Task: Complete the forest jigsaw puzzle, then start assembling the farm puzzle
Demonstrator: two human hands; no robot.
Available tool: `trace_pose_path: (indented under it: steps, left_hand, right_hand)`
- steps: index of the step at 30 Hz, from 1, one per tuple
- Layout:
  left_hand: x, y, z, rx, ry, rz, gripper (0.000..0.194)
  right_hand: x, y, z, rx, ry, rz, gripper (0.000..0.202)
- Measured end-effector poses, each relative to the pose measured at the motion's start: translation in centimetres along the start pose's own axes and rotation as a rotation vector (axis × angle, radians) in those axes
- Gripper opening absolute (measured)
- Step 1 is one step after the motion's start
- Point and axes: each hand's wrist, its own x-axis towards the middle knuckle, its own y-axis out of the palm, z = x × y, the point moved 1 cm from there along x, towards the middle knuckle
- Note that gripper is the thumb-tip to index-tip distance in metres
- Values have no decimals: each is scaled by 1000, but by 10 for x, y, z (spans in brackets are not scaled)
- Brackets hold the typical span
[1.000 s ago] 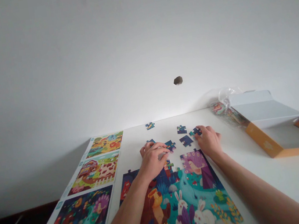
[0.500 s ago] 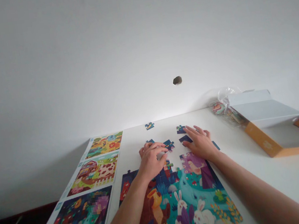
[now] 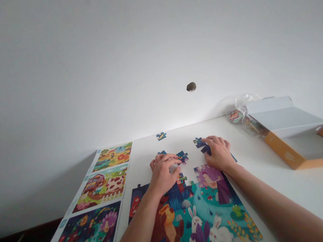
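A partly assembled jigsaw puzzle (image 3: 204,211) with rabbits, a bear and a frog lies below both hands. My left hand (image 3: 165,172) rests above its upper edge, thumb apart from the fingers. Its fingertips touch a dark blue puzzle piece (image 3: 182,156), and another blue piece (image 3: 162,153) shows behind the knuckles. Curled over the right-hand loose pieces is my right hand (image 3: 219,153). Its index fingertip is on a blue-green puzzle piece (image 3: 198,142), and its thumb is at a dark navy piece (image 3: 205,150). Another piece is partly hidden by that hand.
One loose piece (image 3: 161,136) lies near the wall. At left are picture sheets (image 3: 116,182) of animals, a farm and the forest scene. On the right stand an open box (image 3: 295,164) and a clear plastic bag (image 3: 248,125) with pieces inside. The wall has a hole (image 3: 191,86).
My right hand's fingers have curled in. The two pieces under them have shifted slightly right, and the upper one has turned. My left hand has stayed in place.
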Motion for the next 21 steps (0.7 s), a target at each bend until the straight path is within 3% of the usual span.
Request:
trace_pose_path:
  steps: [4,10,14,21]
  left_hand:
    - [0,0,0,0,-1,-9,19]
    - [1,3,4,16,-33,-43,20]
    - [2,4,5,41,-65,-50,22]
    - [2,3,5,39,-50,-63,23]
  right_hand:
    - [1,3,-3,-57,51,12,60]
    - [1,7,-3,-19,-50,67,29]
    - [2,5,-3,58,-46,26,13]
    - [5,4,-2,83,-60,40,23]
